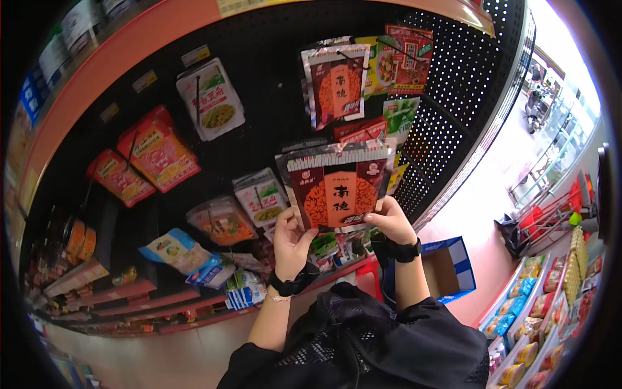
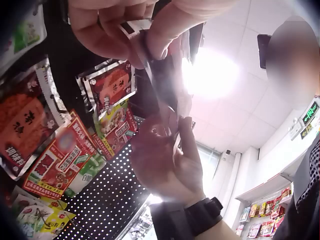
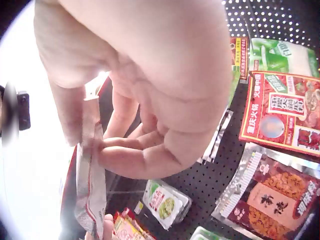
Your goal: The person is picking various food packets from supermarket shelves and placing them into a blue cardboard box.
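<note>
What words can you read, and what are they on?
"南德": the held packet.
"南德": a similar hanging packet.
"调味料": that hanging packet too.
"重庆火锅": the red packet.
"火爆中国": same red packet.
Too small or blurred: price tags, green sign, other packets' writing.

Carton (image 1: 466, 266), blue, open-topped, brown inside — standing on the floor (image 1: 459, 217) over there. Pouches (image 1: 160, 150), red, two, hanging side by side before a black back panel (image 1: 269, 52). Sign (image 2: 310, 113), green — high up.
</note>
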A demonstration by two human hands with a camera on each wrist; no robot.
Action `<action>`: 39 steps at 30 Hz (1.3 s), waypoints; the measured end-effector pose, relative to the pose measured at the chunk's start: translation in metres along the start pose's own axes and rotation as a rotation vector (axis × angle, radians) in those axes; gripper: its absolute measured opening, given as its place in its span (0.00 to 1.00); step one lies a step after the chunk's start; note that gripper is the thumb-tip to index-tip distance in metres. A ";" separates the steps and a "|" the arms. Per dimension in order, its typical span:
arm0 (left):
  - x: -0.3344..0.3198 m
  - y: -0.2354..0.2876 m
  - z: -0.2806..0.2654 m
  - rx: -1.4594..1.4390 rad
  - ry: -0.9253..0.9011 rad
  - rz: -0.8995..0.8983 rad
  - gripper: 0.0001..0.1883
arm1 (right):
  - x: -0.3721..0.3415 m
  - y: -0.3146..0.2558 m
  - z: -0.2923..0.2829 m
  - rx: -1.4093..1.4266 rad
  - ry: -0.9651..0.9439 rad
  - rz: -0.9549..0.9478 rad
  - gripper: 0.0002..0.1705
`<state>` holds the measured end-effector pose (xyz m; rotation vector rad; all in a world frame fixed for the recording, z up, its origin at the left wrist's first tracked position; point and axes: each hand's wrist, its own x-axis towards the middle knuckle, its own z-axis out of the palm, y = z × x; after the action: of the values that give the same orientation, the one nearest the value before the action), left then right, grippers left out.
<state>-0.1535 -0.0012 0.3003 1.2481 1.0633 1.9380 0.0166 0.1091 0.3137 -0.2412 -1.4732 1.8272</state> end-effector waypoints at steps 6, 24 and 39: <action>-0.066 0.005 -0.020 -0.051 0.026 -0.078 0.25 | -0.045 0.038 0.033 -0.076 0.096 0.151 0.09; -0.092 -0.042 0.075 -0.116 -0.335 -0.315 0.12 | -0.180 -0.003 -0.003 0.098 0.585 -0.029 0.20; -0.148 -0.186 0.180 0.280 -0.712 -0.500 0.16 | -0.301 -0.021 -0.119 -0.251 0.980 0.328 0.16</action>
<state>0.0800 0.0280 0.1168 1.4779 1.1256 0.8814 0.3027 0.0027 0.2027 -1.3494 -0.9540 1.3780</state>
